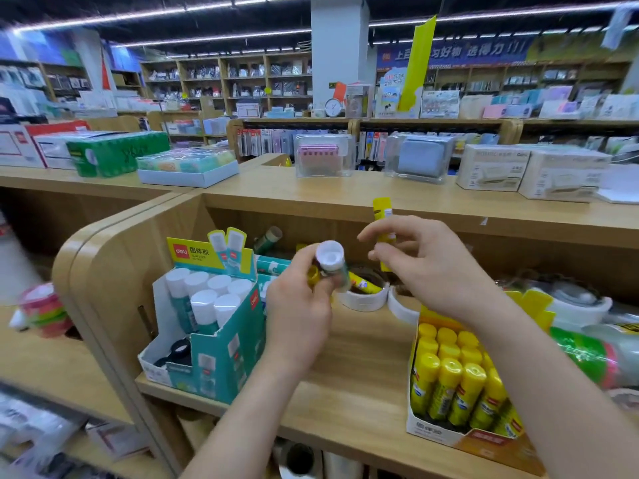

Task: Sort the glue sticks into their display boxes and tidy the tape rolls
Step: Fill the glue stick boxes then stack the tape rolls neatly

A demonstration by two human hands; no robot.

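— What is being held by the left hand (pixel 297 305)?

— A white-capped glue stick (pixel 331 259) is being gripped. Fingers and thumb are being curled round its barrel, and the cap is being turned toward the camera. A yellow cap (pixel 313 275) is being shown just beside it inside the same grip; how that one is being held cannot be told.

— And the right hand (pixel 428 267)?

— It is being kept at 3 o'clock of the left one, apart from it. A yellow glue stick (pixel 383 216) is being pinched upright between the thumb and bent fingers, with its top being raised above the knuckles.

— Where are the boxes being kept?

— On the wooden shelf (pixel 345 385). The teal box (pixel 221 354) is being seen at 8 o'clock of the hands, with white-capped sticks (pixel 207 299) being stood upright in it. The yellow box (pixel 432 431) is being seen at 4 o'clock, partly under the right forearm, and is being filled by rows of yellow sticks (pixel 453 375).

— The tape rolls?

— Two white tape rolls (pixel 363 302) are being left lying flat just behind the hands, at 12 o'clock of the shelf's bare middle. Whether they are touching cannot be told. A loose yellow stick (pixel 364 284) is being rested, tilted, in the hole of the left roll.
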